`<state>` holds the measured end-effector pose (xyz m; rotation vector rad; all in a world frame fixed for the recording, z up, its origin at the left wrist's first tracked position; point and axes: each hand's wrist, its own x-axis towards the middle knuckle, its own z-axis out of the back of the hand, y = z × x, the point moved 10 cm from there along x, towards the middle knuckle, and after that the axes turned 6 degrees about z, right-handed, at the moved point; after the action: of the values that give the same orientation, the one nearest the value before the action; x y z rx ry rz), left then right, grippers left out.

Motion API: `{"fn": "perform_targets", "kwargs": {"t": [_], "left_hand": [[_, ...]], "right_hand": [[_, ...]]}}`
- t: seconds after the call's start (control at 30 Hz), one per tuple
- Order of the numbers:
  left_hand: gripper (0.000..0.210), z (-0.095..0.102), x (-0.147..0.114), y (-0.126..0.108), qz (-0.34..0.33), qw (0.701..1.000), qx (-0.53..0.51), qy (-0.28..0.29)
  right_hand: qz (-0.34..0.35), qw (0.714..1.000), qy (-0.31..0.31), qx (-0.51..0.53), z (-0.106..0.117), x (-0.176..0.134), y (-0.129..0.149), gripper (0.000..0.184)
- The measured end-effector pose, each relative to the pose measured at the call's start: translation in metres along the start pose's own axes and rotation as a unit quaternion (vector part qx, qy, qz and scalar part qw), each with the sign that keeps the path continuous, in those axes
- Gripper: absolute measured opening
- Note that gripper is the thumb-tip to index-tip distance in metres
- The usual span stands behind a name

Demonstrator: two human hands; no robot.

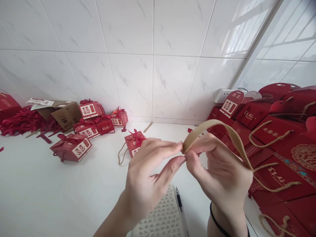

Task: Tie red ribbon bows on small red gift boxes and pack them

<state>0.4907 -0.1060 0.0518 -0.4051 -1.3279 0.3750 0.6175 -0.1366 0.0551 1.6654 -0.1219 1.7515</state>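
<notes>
A tan ribbon strip point(216, 122) arches over my right hand point(217, 171), its tail hanging down past the wrist side. The right thumb and fingers pinch the strip near one end. My left hand point(153, 174) meets it there, fingertips closed at the same end, where a small orange bit point(183, 149) shows between the fingertips. Both hands are raised above a page of handwriting point(160, 214) and a black-gripped pen point(178, 199). Behind the left hand stands a small red gift box point(128, 142) with a bow, partly covered by the fingers.
Several red boxes with rope handles point(271, 135) are stacked at the right. At the left lie small red boxes point(71, 147), an open brown carton point(65, 115) and a heap of dark red ribbons point(22, 121). A tiled wall point(133, 82) rises behind the white table point(49, 197).
</notes>
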Motion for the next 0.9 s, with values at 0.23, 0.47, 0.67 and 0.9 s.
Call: {"fn": "perform_targets", "kwargs": {"t": [0.23, 0.47, 0.67, 0.9], "left_hand": [[0.03, 0.006, 0.002, -0.008, -0.051, 0.996, 0.066, -0.024], [0.028, 0.008, -0.002, -0.014, -0.068, 0.99, 0.108, -0.051], [0.023, 0.004, -0.007, -0.029, -0.144, 0.952, 0.257, -0.089], [0.018, 0.004, -0.009, -0.036, -0.148, 0.933, 0.309, -0.114]], "right_hand": [[-0.029, 0.999, 0.035, 0.022, -0.007, -0.002, -0.007, 0.013], [0.009, 0.998, 0.051, 0.021, -0.011, -0.002, 0.002, 0.014], [0.072, 0.994, 0.041, -0.073, -0.01, 0.003, 0.016, 0.013], [0.11, 0.979, 0.026, -0.17, -0.008, 0.004, 0.03, 0.018]]}}
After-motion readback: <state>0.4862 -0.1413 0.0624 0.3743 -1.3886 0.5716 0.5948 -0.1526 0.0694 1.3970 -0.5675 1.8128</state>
